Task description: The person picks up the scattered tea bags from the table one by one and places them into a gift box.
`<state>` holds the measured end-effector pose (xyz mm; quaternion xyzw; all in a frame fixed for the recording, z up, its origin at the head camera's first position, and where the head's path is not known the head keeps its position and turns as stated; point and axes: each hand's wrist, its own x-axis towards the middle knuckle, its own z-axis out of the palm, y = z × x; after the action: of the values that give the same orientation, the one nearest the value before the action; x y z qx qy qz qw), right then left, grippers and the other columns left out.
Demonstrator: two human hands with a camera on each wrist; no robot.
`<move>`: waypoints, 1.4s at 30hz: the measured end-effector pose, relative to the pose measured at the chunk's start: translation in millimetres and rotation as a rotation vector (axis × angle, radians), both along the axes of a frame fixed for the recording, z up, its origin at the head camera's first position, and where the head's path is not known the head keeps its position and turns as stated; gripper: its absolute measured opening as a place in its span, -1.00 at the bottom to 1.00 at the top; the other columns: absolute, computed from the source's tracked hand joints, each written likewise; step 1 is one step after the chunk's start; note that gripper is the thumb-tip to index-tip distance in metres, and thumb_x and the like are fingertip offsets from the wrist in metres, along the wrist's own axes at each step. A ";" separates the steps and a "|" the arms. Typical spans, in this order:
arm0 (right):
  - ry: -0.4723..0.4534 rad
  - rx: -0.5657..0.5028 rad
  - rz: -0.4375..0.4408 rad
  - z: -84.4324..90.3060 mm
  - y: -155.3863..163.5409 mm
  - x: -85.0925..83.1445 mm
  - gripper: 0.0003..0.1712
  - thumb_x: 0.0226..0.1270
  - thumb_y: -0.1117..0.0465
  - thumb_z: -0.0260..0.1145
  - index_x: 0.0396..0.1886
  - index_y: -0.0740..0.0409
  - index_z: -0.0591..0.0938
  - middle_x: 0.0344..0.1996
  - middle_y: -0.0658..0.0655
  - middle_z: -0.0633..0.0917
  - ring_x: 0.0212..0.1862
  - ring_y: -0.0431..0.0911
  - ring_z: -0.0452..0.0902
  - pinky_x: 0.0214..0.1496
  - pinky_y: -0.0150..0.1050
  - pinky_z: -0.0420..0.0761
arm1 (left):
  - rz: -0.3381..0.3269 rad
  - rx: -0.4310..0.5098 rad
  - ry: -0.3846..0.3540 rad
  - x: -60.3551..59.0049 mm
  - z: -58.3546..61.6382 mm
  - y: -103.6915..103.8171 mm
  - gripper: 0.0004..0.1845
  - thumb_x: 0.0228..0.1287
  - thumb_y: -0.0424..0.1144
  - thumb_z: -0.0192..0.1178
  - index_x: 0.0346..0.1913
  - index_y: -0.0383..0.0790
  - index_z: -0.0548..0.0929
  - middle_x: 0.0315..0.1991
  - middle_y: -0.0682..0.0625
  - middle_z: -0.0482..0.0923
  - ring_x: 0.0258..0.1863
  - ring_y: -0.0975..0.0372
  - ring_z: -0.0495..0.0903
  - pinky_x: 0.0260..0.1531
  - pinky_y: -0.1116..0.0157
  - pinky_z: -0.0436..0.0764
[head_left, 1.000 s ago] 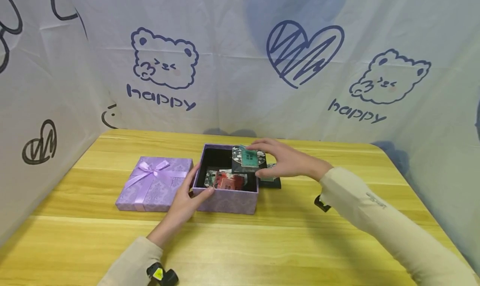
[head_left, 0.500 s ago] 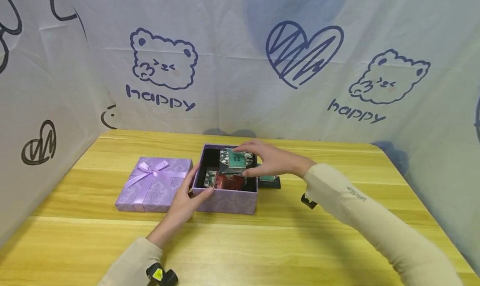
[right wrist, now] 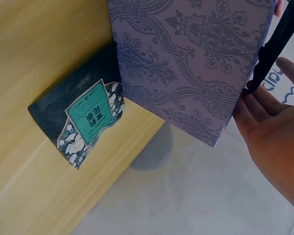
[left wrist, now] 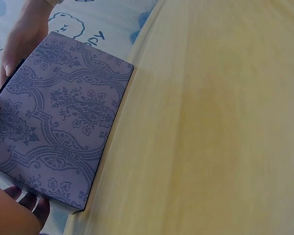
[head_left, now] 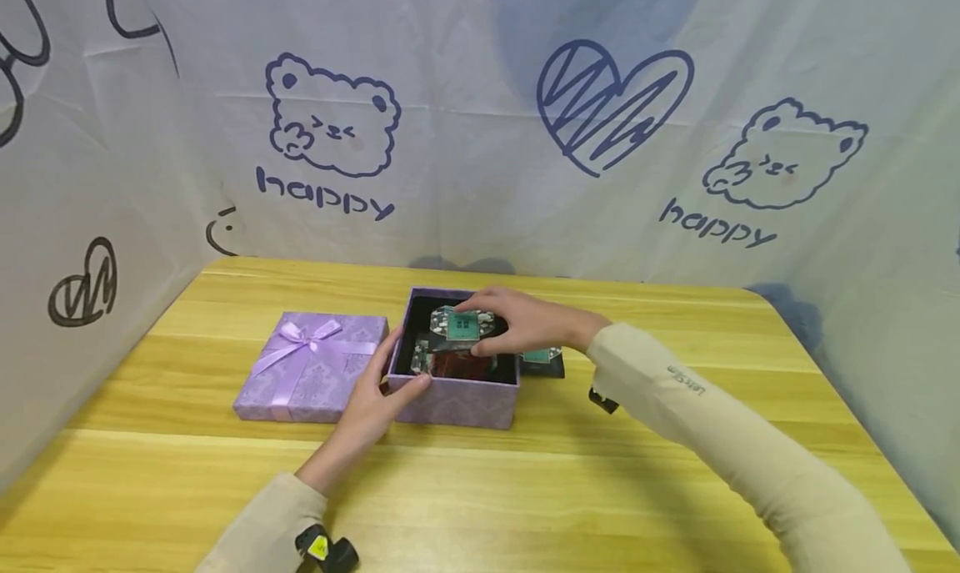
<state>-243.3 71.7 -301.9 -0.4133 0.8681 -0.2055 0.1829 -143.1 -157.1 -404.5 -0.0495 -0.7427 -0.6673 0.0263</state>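
Since a moment before, the right hand point(head_left: 517, 323) had carried the green-label packet point(head_left: 459, 326) from the box's right edge to over its middle and lower down. The hand pinched the packet with curled fingers, just above a red packet point(head_left: 463, 364) already in the purple box point(head_left: 457, 402). The left hand point(head_left: 375, 398) gripped the box's near left corner. Packing looked to be the step; next the packet would likely need laying flat and letting go. Another dark packet point(right wrist: 81, 120) lay touching the box's right side, and the bow lid point(head_left: 311, 364) sat on the left. All rested on a yellow wooden tabletop point(head_left: 525, 490), with a bear-print cloth point(head_left: 480, 139) behind.
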 end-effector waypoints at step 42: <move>0.122 -0.179 -0.163 -0.6 33.1 -13.9 -0.38 0.46 0.02 0.17 0.42 0.14 0.34 0.40 0.20 0.30 0.40 0.14 0.16 0.36 0.12 0.21 | 0.009 -0.010 -0.024 -0.4 -2.5 -1.3 -0.14 0.25 -0.26 0.29 0.53 0.03 0.08 0.44 -0.19 0.14 0.28 -0.10 0.31 0.25 -0.01 0.30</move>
<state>-257.2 104.8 -302.5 -0.3679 0.8865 -0.2707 0.0747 -143.5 -158.4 -407.0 -0.0382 -0.7466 -0.6639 0.0199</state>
